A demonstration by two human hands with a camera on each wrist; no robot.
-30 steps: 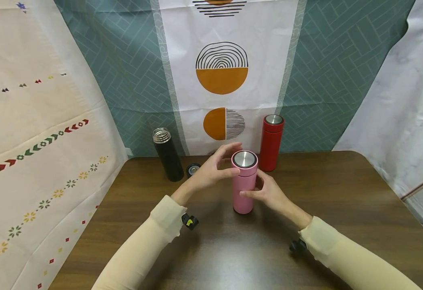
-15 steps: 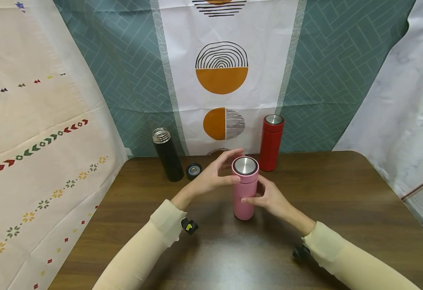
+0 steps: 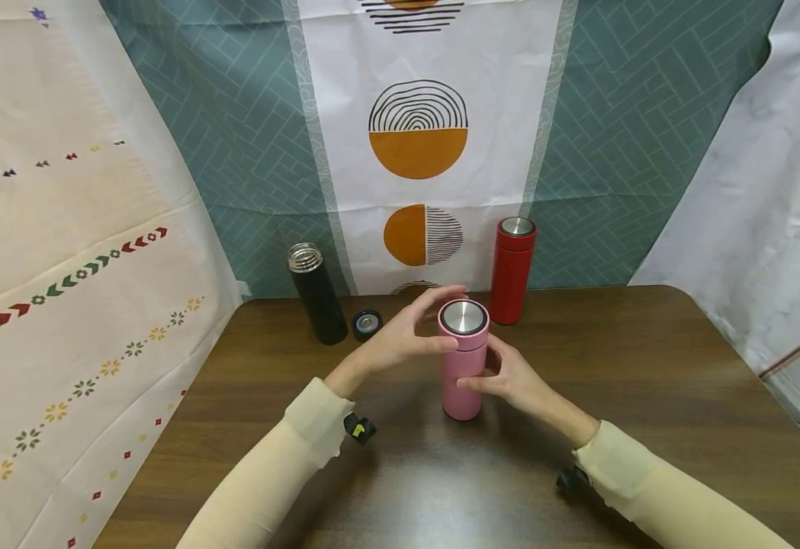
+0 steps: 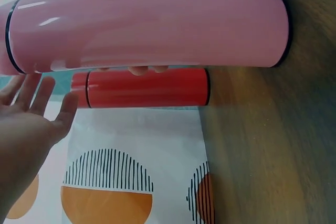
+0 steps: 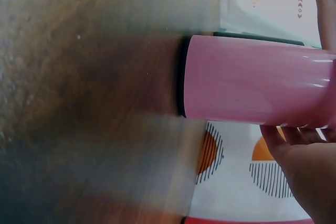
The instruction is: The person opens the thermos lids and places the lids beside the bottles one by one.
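Observation:
A pink vacuum flask with a steel-topped lid is upright over the middle of the table, its base at the tabletop. My right hand grips its body from the right, thumb across the front and fingers behind. My left hand is curved round the lid from the left, thumb at the near side and fingertips at the far side. In the left wrist view the left hand's fingers reach up to the lid seam. The right wrist view shows the flask's dark base ring by the wood.
A black flask without its lid stands at the back left of the table. Beside it lies a round black lid. A red flask stands capped behind my right hand. Patterned cloth hangs along the table's back edge.
The pink flask and both hands have come a little nearer to me, mostly in the first half second. The black lid, partly covered earlier, now shows fully. My left thumb has edged farther onto the flask's lid.

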